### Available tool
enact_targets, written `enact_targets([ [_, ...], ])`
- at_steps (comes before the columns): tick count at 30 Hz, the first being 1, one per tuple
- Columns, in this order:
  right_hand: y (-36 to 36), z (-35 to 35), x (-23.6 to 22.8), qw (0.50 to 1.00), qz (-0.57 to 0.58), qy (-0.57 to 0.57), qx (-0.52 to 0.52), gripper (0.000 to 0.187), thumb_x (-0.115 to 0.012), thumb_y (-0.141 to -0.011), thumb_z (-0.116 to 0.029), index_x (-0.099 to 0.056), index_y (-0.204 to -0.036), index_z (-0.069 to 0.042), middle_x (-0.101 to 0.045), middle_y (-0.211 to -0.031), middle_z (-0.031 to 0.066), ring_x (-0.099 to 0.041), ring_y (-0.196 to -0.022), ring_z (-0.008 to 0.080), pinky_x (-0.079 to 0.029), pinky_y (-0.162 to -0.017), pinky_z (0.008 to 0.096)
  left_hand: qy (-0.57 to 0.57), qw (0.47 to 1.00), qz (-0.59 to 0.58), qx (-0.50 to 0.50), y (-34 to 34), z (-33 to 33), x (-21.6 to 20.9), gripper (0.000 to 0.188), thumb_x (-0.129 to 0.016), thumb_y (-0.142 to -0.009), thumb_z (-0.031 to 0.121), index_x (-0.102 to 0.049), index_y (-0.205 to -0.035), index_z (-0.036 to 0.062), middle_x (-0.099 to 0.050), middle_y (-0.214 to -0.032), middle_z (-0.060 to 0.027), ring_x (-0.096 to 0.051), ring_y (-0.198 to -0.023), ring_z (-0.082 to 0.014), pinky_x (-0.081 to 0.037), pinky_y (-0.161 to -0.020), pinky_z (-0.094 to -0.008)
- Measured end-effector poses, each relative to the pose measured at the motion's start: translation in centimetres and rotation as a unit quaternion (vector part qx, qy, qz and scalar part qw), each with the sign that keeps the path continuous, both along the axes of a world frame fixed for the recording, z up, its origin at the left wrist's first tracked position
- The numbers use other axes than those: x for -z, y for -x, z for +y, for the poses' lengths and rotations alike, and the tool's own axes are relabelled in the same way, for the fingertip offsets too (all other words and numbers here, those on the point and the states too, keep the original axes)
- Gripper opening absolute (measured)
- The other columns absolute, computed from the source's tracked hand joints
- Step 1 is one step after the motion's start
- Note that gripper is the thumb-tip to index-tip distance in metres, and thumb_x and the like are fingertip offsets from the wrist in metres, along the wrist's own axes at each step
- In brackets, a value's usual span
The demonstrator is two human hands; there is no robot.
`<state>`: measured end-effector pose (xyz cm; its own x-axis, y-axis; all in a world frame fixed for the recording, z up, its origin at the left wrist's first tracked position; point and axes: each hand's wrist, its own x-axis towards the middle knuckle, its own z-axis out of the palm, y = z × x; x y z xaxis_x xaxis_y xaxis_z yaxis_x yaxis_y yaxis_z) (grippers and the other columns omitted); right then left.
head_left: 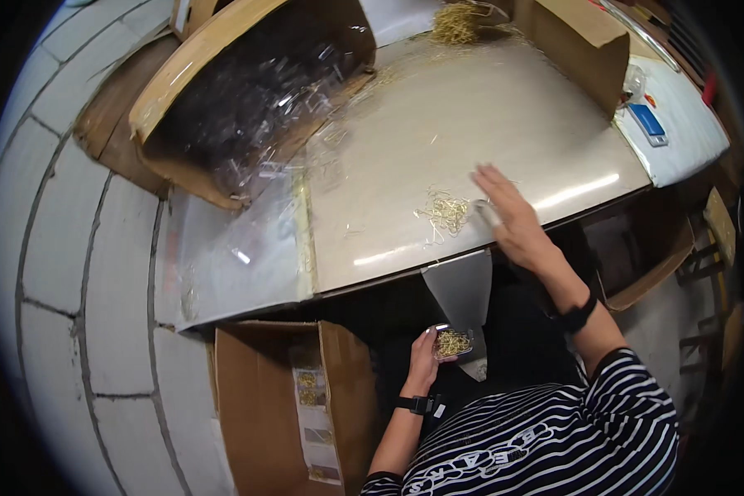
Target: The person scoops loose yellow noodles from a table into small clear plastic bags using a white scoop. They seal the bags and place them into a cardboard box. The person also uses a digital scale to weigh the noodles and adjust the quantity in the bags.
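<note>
Below the table edge, my left hand grips a small clear plastic box filled with small gold-coloured metal pieces. My right hand is over the tabletop near its front edge, fingers stretched out and slightly blurred. Just left of it lies a loose little heap of thin gold-coloured metal pieces, too fine to name their exact kind. A pale band shows by the thumb; what it is I cannot make out. Hanging from the table edge, a grey sheet tapers downward like a chute, its lower end beside the box.
A large tilted carton at the far left spills clear plastic boxes onto the table. Filled boxes stand in a cardboard box at lower left. A bigger gold heap lies at the back. A blue-and-white device rests at right.
</note>
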<state>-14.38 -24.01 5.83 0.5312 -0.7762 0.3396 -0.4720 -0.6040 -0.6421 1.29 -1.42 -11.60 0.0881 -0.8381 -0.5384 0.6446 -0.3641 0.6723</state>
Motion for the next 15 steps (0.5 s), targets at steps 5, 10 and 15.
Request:
enact_targets([
  [5, -0.9, 3.7, 1.8, 0.988, 0.137, 0.073, -0.001, 0.055, -0.056, -0.088, -0.017, -0.037, -0.139, -0.008, -0.029, -0.147, 0.0173, -0.029, -0.136, 0.0337, -0.026, -0.11, 0.0459, -0.009, 0.999, 0.024, 0.028, 1.0, -0.5, 1.7, 0.034, -0.037, -0.1, 0.027, -0.053, -0.112, -0.0007, -0.065, -0.098, -0.0124, -0.068, -0.078, -0.021, -0.06, -0.058, -0.0326],
  [10, -1.9, 6.6, 2.8, 0.979, 0.165, 0.111, -0.039, 0.054, -0.061, -0.082, -0.015, -0.044, -0.132, -0.002, -0.036, -0.143, 0.0186, -0.034, -0.133, 0.035, -0.029, -0.109, 0.0455, 0.023, 0.999, 0.038, 0.021, 2.2, -2.5, 1.4, 0.034, -0.036, -0.099, 0.026, -0.053, -0.114, 0.0013, -0.061, -0.102, -0.0089, -0.066, -0.077, -0.0193, -0.059, -0.058, -0.0354],
  [15, 2.1, 11.1, 1.1, 0.983, 0.147, 0.033, -0.109, 0.049, -0.06, -0.079, -0.007, -0.048, -0.127, 0.001, -0.043, -0.137, 0.0204, -0.035, -0.133, 0.034, -0.03, -0.108, 0.0453, 0.009, 0.998, 0.061, 0.025, 3.1, -3.3, 1.2, 0.035, -0.038, -0.098, 0.028, -0.052, -0.116, 0.0017, -0.063, -0.099, -0.0089, -0.066, -0.077, -0.0191, -0.058, -0.058, -0.0352],
])
